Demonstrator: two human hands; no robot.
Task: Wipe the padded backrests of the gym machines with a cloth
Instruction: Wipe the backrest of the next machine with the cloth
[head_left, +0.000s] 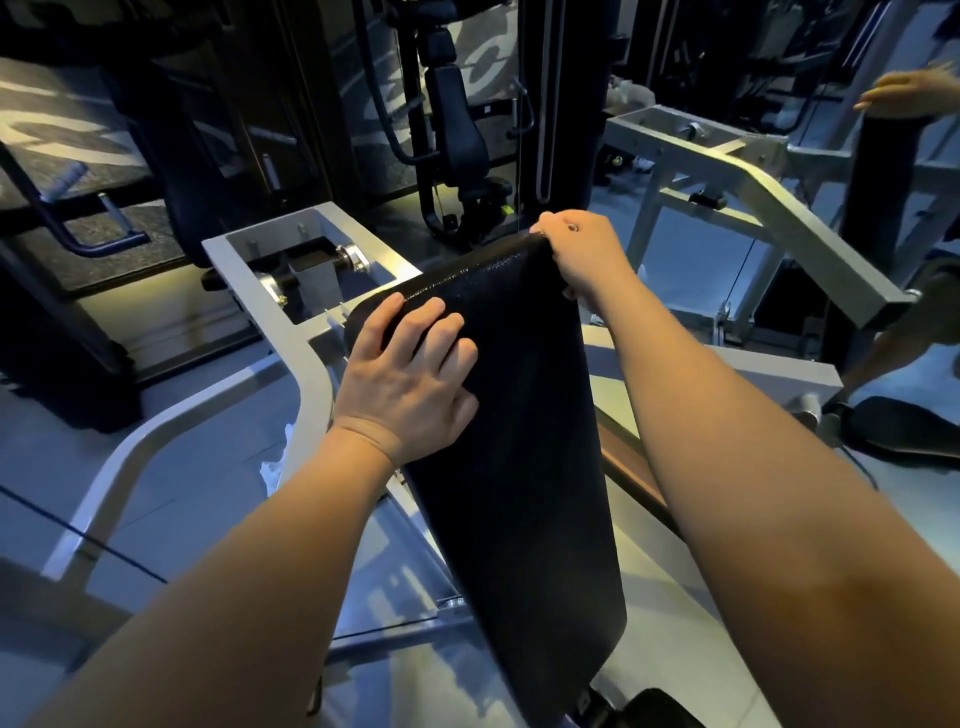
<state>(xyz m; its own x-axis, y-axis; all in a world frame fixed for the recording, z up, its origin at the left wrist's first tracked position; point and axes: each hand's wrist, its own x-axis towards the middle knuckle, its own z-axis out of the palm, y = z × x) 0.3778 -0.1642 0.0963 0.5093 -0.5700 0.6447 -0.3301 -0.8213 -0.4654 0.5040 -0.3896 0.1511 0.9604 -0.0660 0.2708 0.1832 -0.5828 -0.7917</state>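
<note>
Gym: weight machines (457, 130), padded backrest (514, 441), steel frames (769, 192).

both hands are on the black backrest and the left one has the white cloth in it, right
Not quite. Both hands are on the backrest, the right hand gripping its top corner, but the left hand lies bare on it. The white cloth lies lower, beside the grey frame, as the head view shows.
</note>
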